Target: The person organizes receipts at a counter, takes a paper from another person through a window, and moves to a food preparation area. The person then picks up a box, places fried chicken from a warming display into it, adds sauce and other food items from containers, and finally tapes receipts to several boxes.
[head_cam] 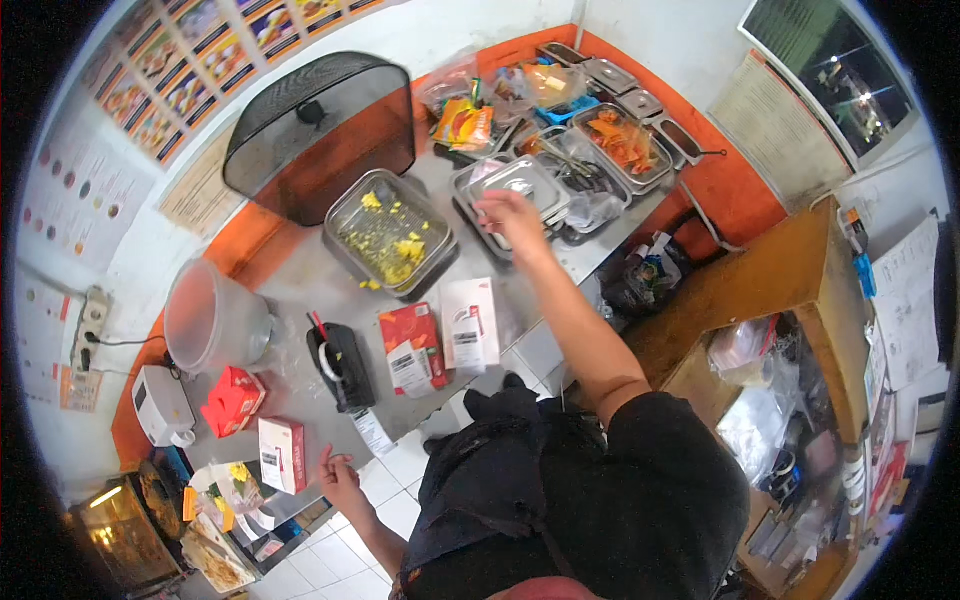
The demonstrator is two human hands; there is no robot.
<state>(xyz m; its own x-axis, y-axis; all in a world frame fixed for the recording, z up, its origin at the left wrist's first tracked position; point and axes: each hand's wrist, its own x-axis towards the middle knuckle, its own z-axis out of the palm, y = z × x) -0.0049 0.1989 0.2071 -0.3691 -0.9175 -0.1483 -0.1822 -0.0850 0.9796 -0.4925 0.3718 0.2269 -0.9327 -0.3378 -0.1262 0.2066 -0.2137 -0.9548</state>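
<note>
My right hand reaches over a steel pan with a metal lid; its fingers are loosely bent, with nothing visible in them. Whether it touches the lid is hard to tell. Left of it stands a steel pan with yellow food scraps inside. My left hand is off the counter's front edge, fingers apart and holding nothing. Beside it is a white and red carton with a label. A red and orange carton and a white carton, both with printed slips, stand near the front edge.
A black tape dispenser, a red food box, a clear plastic tub and a label printer stand on the left. A mesh food cover leans on the wall. A pan of orange food sits far right, near a wooden cabinet.
</note>
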